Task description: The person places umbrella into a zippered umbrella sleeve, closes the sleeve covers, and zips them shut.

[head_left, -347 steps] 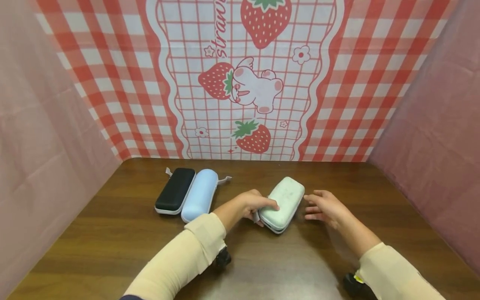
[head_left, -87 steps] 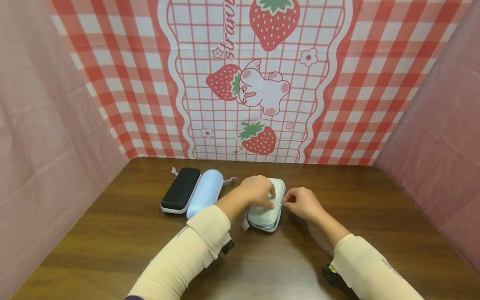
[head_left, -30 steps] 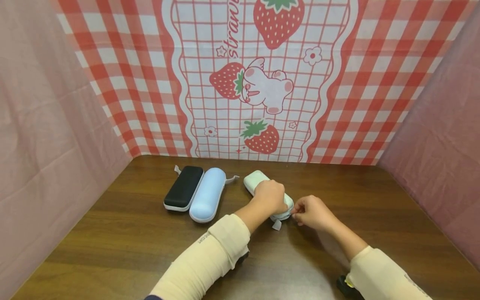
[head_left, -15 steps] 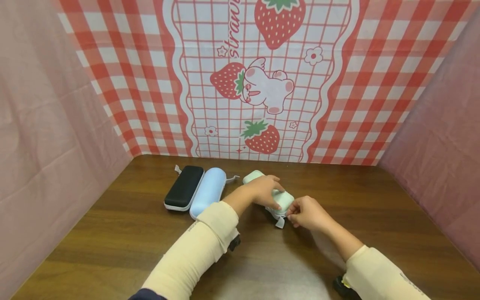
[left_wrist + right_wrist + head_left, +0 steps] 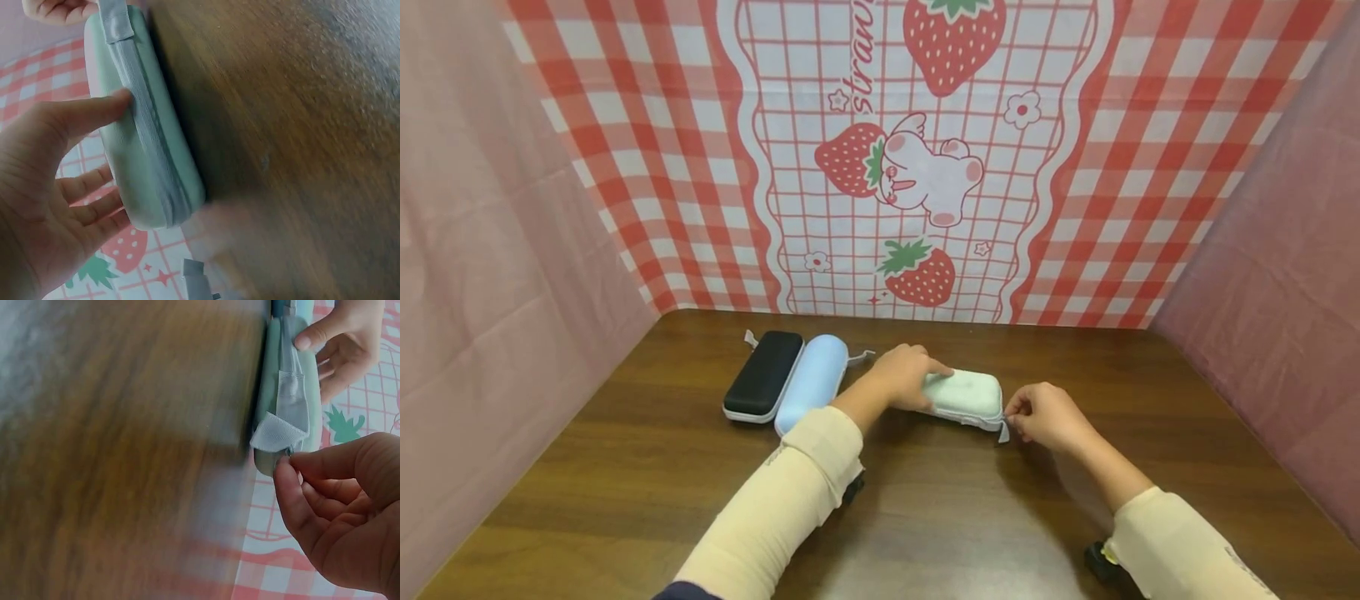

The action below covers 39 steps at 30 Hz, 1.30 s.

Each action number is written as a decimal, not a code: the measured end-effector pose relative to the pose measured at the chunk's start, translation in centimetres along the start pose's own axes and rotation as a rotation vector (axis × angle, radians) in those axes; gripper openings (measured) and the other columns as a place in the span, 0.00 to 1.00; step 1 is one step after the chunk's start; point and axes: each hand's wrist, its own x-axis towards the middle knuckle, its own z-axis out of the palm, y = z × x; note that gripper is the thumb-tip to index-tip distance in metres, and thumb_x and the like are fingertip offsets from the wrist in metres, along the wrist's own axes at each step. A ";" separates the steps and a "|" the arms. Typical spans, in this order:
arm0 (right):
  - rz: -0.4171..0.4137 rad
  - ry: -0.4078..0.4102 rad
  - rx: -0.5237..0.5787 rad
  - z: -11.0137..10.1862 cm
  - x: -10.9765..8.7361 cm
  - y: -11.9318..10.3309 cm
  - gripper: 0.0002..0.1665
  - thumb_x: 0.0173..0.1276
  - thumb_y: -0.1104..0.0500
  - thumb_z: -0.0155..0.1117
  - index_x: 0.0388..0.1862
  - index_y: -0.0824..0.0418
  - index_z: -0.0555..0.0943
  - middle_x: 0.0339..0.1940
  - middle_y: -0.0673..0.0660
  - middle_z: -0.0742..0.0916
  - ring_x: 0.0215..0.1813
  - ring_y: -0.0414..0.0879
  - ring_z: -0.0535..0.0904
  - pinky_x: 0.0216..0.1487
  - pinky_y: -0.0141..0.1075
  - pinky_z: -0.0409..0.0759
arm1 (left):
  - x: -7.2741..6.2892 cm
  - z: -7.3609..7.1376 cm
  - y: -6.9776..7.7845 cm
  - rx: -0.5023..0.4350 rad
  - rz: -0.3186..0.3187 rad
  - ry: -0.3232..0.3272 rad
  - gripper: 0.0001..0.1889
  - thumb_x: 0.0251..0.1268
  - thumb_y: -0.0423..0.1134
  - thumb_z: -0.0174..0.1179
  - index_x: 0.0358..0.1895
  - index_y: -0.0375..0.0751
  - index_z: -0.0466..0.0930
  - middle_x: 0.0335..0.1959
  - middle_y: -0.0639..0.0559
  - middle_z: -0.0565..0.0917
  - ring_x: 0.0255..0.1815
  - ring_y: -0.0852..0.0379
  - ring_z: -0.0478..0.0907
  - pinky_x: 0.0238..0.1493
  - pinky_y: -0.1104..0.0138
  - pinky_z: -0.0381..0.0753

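Observation:
A mint-green zippered glasses case (image 5: 967, 393) lies crosswise on the table, its right end toward my right hand. My left hand (image 5: 906, 377) holds its left end; in the left wrist view the thumb (image 5: 112, 107) presses the zipper side and the other fingers are behind the case. At the right end, beside the grey fabric tab (image 5: 280, 432), my right hand (image 5: 1051, 414) pinches the small zipper pull (image 5: 289, 452) between thumb and index finger. The pull is mostly hidden by the fingertips. Along the visible side the zipper edges lie together.
Left of my left hand, a black glasses case (image 5: 765, 372) and a light blue one (image 5: 815, 379) lie side by side, each with a grey tab. The wooden table (image 5: 925, 533) ends at a red checked strawberry cloth (image 5: 917, 275) behind; pink cloth hangs on both sides.
The green case has turned from slanting to nearly crosswise, its right end shifting right. My left hand has moved to its left end, and my right hand has moved right along with the zipper pull.

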 end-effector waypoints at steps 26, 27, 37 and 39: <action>0.043 0.132 -0.044 2.0 2.3 -1.1 0.03 0.55 0.68 0.66 0.24 0.65 0.84 0.14 0.49 0.82 0.18 0.39 0.76 0.24 0.35 0.73 | -1.6 0.6 3.7 0.276 -0.227 0.026 0.29 0.52 0.73 0.60 0.38 0.51 0.84 0.31 0.53 0.80 0.32 0.57 0.76 0.22 0.61 0.75; 0.037 0.123 -0.041 2.0 2.4 -1.1 0.03 0.56 0.68 0.66 0.24 0.66 0.84 0.15 0.50 0.82 0.18 0.40 0.77 0.24 0.35 0.73 | -1.8 0.6 3.8 0.279 -0.233 0.026 0.30 0.52 0.73 0.59 0.39 0.50 0.84 0.31 0.53 0.80 0.31 0.56 0.77 0.22 0.61 0.76; -0.071 0.181 -0.152 1.5 2.2 -0.9 0.08 0.55 0.67 0.65 0.36 0.69 0.84 0.28 0.57 0.86 0.34 0.52 0.81 0.38 0.48 0.79 | -4.3 -0.5 3.7 0.146 -0.182 -0.033 0.32 0.47 0.66 0.70 0.56 0.55 0.82 0.45 0.52 0.78 0.42 0.52 0.79 0.31 0.59 0.80; -0.071 0.186 -0.146 1.1 2.0 -1.1 0.09 0.56 0.67 0.65 0.37 0.69 0.83 0.31 0.60 0.86 0.35 0.54 0.83 0.38 0.49 0.80 | -5.0 -0.7 3.3 0.107 -0.100 -0.056 0.34 0.44 0.60 0.75 0.60 0.61 0.79 0.56 0.53 0.77 0.49 0.51 0.79 0.34 0.59 0.81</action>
